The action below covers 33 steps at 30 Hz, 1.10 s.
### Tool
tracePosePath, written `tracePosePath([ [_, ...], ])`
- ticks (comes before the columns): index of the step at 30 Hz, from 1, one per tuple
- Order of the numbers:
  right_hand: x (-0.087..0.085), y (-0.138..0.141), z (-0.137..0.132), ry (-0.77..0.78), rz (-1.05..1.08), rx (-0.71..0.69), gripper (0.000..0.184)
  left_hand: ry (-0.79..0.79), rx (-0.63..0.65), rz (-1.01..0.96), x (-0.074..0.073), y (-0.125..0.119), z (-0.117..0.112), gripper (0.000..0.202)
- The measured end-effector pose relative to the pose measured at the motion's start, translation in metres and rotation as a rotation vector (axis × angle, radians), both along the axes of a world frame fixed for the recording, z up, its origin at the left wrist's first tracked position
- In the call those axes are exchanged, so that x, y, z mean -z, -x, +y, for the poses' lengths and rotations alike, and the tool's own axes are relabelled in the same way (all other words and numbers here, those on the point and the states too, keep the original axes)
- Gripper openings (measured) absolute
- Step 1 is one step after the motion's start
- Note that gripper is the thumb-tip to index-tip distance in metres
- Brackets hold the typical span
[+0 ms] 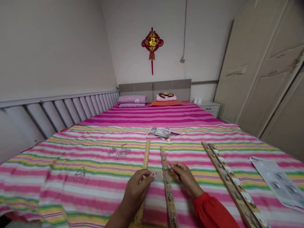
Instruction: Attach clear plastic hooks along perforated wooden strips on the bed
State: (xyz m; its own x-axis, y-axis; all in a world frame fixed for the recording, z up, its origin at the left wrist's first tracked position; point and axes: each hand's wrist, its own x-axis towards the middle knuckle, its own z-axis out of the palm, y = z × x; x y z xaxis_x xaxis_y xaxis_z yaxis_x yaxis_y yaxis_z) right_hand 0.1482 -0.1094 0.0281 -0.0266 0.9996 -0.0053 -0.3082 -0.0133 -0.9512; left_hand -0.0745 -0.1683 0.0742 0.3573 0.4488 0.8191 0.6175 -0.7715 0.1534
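Observation:
Between the thumb and fingers of my left hand (137, 186) is a small clear plastic bag (157, 175) with a tiny shiny piece in it. The bag lies against a narrow wooden strip (163, 155) that carries a row of small metal pieces (169, 195). On the strip's other side, my right hand (184, 177) is closed in a pinch at its edge; what the fingertips hold is too small to make out. A second wooden strip (146, 155), with rows of small holes, runs partly under my left hand.
Two wooden strips (223, 171), one bearing white round pieces (237, 181), lie at right beside a clear blister pack (277, 177). Small plastic bags (123, 152) and thin wire (80, 173) lie at left. A plastic packet (160, 132) is farther back on the striped bed sheet (95, 196).

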Motion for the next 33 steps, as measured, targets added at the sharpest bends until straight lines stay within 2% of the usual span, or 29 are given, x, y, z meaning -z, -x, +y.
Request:
tracePosePath([
  [4,-0.028,0.007,-0.017,-0.086,-0.057,-0.138,0.032,0.095,0.022,0.087,0.003,-0.016,-0.009,0.018],
  [8,-0.04,0.006,-0.03,-0.071,-0.137,-0.25,0.035,0.071,0.102,0.231,-0.005,-0.023,-0.014,0.017],
  [14,-0.044,0.0,-0.038,-0.124,-0.161,-0.314,0.029,-0.145,0.074,0.337,-0.028,-0.015,-0.006,0.02],
  [18,-0.039,-0.002,-0.037,-0.125,-0.142,-0.311,0.027,-0.159,0.048,0.337,-0.024,-0.015,-0.002,0.016],
  [21,-0.031,-0.002,-0.035,-0.11,-0.127,-0.313,0.027,-0.109,0.029,0.265,-0.019,-0.019,0.0,0.018],
  [24,-0.025,-0.002,-0.034,-0.084,-0.107,-0.301,0.027,0.032,0.047,0.169,-0.017,-0.024,0.003,0.024],
  [27,-0.021,0.0,-0.035,-0.065,-0.088,-0.279,0.028,0.269,0.079,-0.002,-0.013,-0.031,0.005,0.022],
  [31,-0.014,0.002,-0.033,-0.066,-0.046,-0.243,0.028,0.65,0.025,-0.41,0.0,-0.04,0.012,0.022],
  [33,-0.009,0.003,-0.032,-0.062,-0.031,-0.235,0.029,0.844,0.037,-0.602,0.008,-0.044,0.015,0.023],
])
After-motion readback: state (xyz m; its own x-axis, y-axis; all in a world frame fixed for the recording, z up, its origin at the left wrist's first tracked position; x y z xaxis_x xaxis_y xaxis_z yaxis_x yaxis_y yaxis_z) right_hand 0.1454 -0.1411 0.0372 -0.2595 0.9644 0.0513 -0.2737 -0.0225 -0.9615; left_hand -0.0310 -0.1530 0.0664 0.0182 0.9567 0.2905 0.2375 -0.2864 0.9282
